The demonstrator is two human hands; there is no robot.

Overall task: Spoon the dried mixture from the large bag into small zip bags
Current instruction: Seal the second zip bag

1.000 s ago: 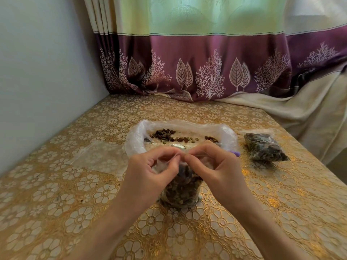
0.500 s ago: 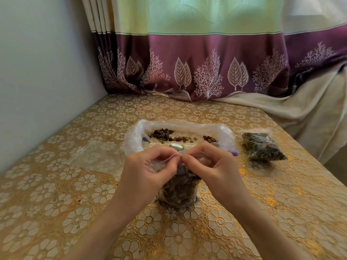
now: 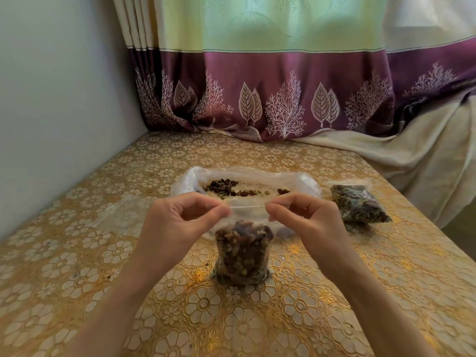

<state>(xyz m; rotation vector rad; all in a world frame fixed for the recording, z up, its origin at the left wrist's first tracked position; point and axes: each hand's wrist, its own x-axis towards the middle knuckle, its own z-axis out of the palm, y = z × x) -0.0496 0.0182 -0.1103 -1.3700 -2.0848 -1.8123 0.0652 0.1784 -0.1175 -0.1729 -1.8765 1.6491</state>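
- a small zip bag (image 3: 242,256) stood upright on the tabletop (image 3: 296,313), packed with brown and green dried mixture.
- the left hand (image 3: 177,228) and right hand (image 3: 306,222) each held a narrow pinching grip on an end of its clear top strip.
- the large bag (image 3: 307,182) lay open just behind; a filled bag (image 3: 358,204) sat to the right.

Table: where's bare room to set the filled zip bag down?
Free: near edge of the table between the forearms, and the far strip between the large bag and curtain. Crowded: finished bag on the right, empty zip bags on the left. Both hands pinch the filled bag.
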